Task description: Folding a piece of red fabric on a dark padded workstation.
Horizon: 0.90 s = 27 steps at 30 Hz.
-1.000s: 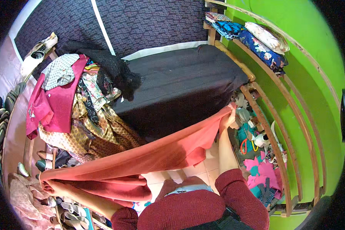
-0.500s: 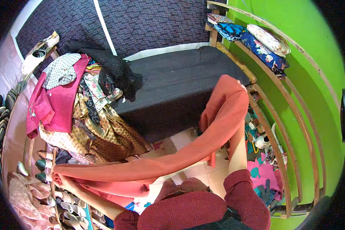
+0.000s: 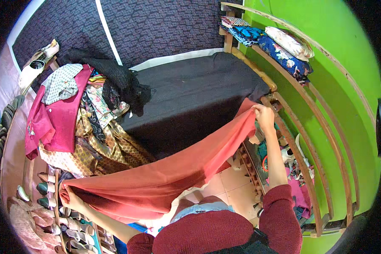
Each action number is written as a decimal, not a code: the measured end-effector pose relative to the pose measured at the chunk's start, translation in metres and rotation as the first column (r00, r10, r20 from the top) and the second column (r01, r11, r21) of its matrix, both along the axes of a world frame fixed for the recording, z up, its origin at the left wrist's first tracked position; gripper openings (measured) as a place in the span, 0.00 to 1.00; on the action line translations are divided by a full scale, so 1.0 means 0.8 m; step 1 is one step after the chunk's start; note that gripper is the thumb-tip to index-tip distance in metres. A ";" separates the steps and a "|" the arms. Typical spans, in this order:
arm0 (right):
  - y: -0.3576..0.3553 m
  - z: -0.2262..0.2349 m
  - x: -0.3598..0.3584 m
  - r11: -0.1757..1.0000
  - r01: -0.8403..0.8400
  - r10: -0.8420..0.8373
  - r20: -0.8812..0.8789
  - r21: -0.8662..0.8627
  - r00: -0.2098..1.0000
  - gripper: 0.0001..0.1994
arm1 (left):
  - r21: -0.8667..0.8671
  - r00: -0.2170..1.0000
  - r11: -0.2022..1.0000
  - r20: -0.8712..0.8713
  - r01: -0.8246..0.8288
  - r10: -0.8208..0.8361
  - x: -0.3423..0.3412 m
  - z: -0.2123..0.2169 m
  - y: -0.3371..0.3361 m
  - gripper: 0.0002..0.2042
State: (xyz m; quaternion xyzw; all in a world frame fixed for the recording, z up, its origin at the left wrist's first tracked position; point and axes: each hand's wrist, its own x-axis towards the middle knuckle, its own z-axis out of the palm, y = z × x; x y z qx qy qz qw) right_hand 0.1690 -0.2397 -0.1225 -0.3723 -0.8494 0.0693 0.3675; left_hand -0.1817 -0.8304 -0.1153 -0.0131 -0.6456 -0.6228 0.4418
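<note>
Head view: both hands hold the red cloth (image 3: 156, 180), which hangs in front of the torso, between the person and the black cover (image 3: 194, 82). The left hand (image 3: 72, 200) is closed around its left end, low, beside the shoes (image 3: 78, 237). The right hand (image 3: 264, 117) pinches the opposite end, raised and farther from the body, near the corner of the black cover. The arms are set well apart; this spacing appears to hold the upper edge extended, while the lower edge, unsupported, sags into folds. Because the right hand is higher, the cloth slopes down toward the left. At the far left, the magenta garment (image 3: 65, 125), the gold cloth (image 3: 108, 148) and the black lace (image 3: 125, 80) lie loosely heaped and overlapping, the gold cloth draping downward under its own weight. At upper right, the blue bundle (image 3: 279, 55) and the white bundle (image 3: 288, 42) rest on the wooden rack (image 3: 318, 220), compactly folded, presumably so that they sit stably on its narrow rails.
</note>
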 end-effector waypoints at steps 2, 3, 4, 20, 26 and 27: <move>0.013 -0.016 0.013 0.992 0.106 -0.101 -0.070 0.066 0.992 0.10 | -0.084 0.996 0.992 0.017 0.090 -0.088 0.006 0.005 0.011 0.11; 0.025 -0.030 0.015 0.984 0.179 -0.159 -0.363 0.021 0.918 0.10 | -0.095 0.990 0.985 0.025 0.144 -0.142 0.000 0.001 -0.002 0.07; 0.038 -0.043 0.020 0.971 0.236 -0.212 -0.620 -0.044 0.756 0.10 | -0.096 0.990 0.986 0.021 0.137 -0.136 -0.004 -0.007 -0.007 0.07; -0.121 -0.013 -0.113 -0.252 -0.967 -0.434 -0.889 -0.036 0.146 0.07 | -0.640 0.260 0.101 0.159 0.762 -0.953 0.136 0.149 0.167 0.26; -0.231 0.025 -0.143 -0.294 -0.885 0.113 -0.906 0.361 -0.408 0.05 | -0.521 0.022 -0.309 0.535 0.796 -0.845 0.197 0.143 0.252 0.31; -0.246 0.028 -0.141 -0.301 -0.883 0.112 -0.906 0.361 -0.408 0.05 | -0.581 0.065 -0.259 0.478 0.772 -0.876 0.198 0.132 0.263 0.32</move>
